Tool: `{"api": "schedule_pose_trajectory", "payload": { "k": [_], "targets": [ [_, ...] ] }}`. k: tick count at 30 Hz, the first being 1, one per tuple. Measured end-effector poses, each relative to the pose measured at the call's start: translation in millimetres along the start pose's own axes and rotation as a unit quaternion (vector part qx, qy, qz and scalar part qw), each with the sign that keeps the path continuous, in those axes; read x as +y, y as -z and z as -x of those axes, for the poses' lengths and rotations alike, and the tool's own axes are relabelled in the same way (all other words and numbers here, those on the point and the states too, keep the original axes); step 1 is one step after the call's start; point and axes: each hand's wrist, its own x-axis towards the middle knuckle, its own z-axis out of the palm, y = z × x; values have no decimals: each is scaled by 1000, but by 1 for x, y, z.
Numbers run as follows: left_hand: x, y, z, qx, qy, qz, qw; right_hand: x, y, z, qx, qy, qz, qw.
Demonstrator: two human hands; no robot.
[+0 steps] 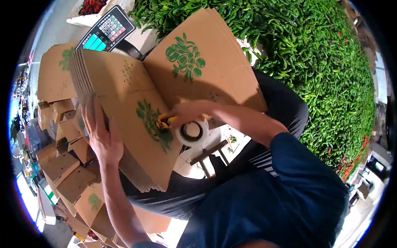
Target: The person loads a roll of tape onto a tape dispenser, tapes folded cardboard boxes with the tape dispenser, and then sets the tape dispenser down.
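Left hand (102, 134): fingers extended, laid against the cardboard's outer edge.
Right hand (186, 111): closed on the tape dispenser (163, 121), white roll (192, 143) just under the forearm side.
Cardboard (120, 93): layered, creased, across the legs; green print on both panels.
Dispenser: over the left panel's print; contact unclear.
Scale (109, 29): beyond the cardboard.
Peppers (322, 82): green heap, right.
Boxes (62, 167): piled, left.

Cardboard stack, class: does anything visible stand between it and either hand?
Nothing visible bars the left hand: it lies against the outer edge of the cardboard stack. Ahead of the right hand is the tape dispenser it holds, over the green print; whether that dispenser touches the stack I cannot tell.
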Motion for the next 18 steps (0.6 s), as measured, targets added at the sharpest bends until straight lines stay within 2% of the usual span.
{"api": "schedule_pose_trajectory", "payload": {
  "k": [1, 4, 6, 8, 10, 13, 14, 17, 18],
  "targets": [
    [-7, -1, 1, 3, -9, 13, 1000, -10, 11, 5, -25, -43, 20, 999],
    [-21, -3, 1, 2, -22, 64, 998, 5, 45, -47, -133, -25, 135, 982],
    [-24, -3, 2, -4, -18, 79, 997, -17, 65, -94, -244, -46, 256, 934],
    [-20, -4, 1, -12, -7, 69, 997, -37, 72, -116, -303, -24, 340, 890],
    [-16, 1, 0, -33, 8, 65, 997, -62, 68, -120, -315, 40, 392, 863],
    [-25, -2, -1, -42, 16, 59, 997, -53, 41, -125, -335, 102, 469, 811],
    [-23, 1, -3, -41, 20, 65, 997, -47, 19, -113, -346, 91, 493, 793],
    [-20, 2, 0, -26, 10, 60, 998, -26, -36, -51, -372, 36, 432, 821],
    [-20, 1, -1, -9, 21, 58, 998, -47, -28, -19, -424, 21, 378, 823]
  ]
}}
